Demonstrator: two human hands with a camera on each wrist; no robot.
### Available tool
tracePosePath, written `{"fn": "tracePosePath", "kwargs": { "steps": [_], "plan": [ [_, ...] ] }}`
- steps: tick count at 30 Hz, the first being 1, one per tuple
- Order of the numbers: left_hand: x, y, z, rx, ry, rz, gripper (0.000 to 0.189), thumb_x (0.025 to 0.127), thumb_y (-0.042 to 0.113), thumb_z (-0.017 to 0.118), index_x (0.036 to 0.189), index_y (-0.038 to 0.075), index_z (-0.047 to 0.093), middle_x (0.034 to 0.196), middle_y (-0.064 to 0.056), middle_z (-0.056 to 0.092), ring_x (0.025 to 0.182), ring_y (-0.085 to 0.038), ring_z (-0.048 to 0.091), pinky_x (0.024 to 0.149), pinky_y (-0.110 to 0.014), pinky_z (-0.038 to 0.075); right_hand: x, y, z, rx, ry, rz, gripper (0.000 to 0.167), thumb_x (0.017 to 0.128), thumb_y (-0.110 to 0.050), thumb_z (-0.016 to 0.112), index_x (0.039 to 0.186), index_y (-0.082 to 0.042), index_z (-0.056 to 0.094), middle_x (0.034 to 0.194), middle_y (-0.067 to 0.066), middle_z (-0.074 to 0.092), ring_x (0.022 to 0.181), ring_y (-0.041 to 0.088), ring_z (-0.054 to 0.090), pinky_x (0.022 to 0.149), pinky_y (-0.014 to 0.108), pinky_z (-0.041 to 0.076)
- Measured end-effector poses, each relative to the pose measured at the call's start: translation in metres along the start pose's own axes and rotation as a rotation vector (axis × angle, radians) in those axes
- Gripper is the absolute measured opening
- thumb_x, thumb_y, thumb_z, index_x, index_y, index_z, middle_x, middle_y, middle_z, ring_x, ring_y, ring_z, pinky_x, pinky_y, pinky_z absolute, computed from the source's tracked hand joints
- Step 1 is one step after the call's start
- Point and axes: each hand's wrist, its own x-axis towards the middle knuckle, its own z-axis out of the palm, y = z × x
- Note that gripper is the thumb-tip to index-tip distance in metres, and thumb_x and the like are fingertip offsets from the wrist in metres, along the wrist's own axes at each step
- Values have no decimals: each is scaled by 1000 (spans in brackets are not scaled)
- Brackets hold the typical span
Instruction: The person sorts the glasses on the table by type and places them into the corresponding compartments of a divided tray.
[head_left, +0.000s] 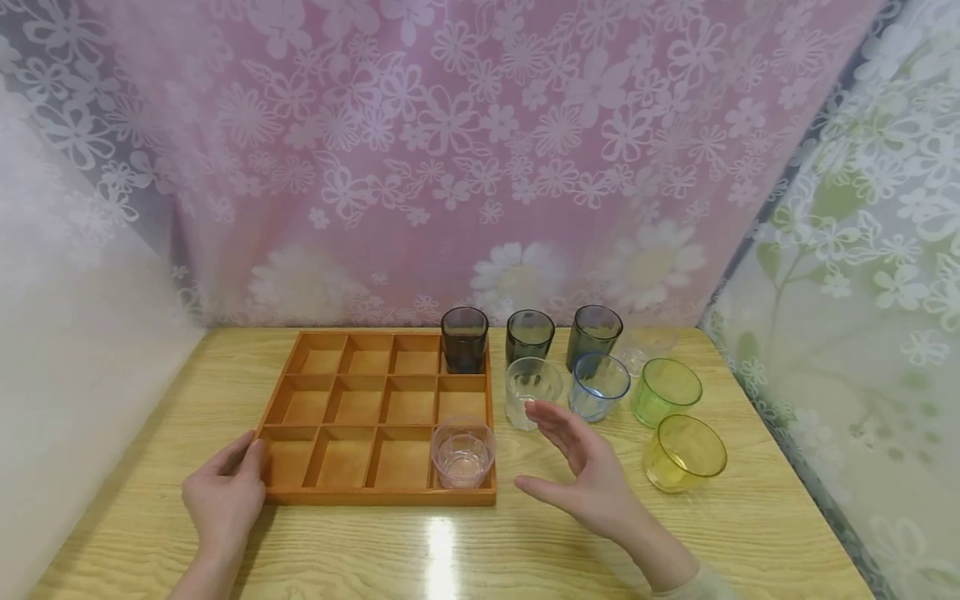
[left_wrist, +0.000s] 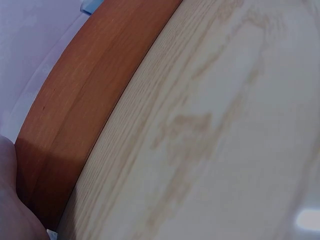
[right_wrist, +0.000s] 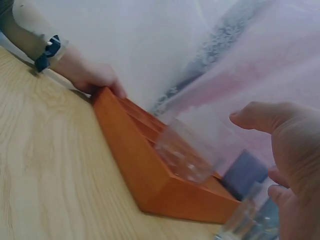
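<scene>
My left hand (head_left: 225, 492) grips the front left corner of a wooden compartment tray (head_left: 375, 497), its fingertips at the rim; the left wrist view shows the tray's side wall (left_wrist: 95, 90) against the hand. A pale pinkish clear glass (head_left: 463, 454) stands in the front right compartment. In the back right compartment is a dark grey glass (head_left: 465, 342). My right hand (head_left: 588, 475) hovers right of the tray with thumb and fingers spread apart, nothing between them. Beyond its fingertips stands a clear glass (head_left: 532, 392), partly overlapped by them.
Right of the tray stand two more dark grey glasses (head_left: 529, 337), a blue glass (head_left: 600, 387), a green glass (head_left: 667, 393) and a yellow glass (head_left: 685, 454). A faint clear glass (head_left: 645, 346) is behind them. Floral curtains (head_left: 480, 167) border the wooden table (head_left: 337, 550).
</scene>
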Motion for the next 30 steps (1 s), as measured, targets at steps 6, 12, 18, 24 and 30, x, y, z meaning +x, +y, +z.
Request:
{"fn": "tracePosePath", "kwargs": {
  "steps": [6,12,18,24,30],
  "plan": [
    [-1,0,0,25,-9,-18,30,99,21,77,123,3,78,113,-9,77,89,12,64,75,-6,52,-15,-14,-28,-30,49,54,84,78,17,86,151,6,46,152,19,54,143,29,49,118,35,39],
    [-1,0,2,38,-13,-11,30,100,21,76,123,2,78,114,-10,76,89,12,63,76,-6,51,-29,-27,-59,-66,97,25,83,76,25,81,150,11,45,151,22,54,143,27,50,118,34,39],
    [0,-2,2,48,-8,-16,30,100,21,76,123,3,78,113,-8,77,91,12,63,77,-5,50,-39,-31,-87,-105,167,-7,82,72,32,79,146,16,46,147,19,57,139,24,53,115,31,42],
    [-1,-1,1,55,2,-11,29,99,20,76,122,3,79,111,-7,77,89,13,63,75,-5,50,-48,-26,-117,-151,234,-33,82,70,34,78,144,17,48,148,16,58,139,21,54,114,26,42],
    [-1,1,2,48,3,-14,28,99,20,77,122,4,79,108,0,78,91,13,63,76,-5,50,-56,-19,-145,-338,312,55,81,72,28,82,146,11,52,147,8,59,138,15,54,112,21,42]
  ]
}}
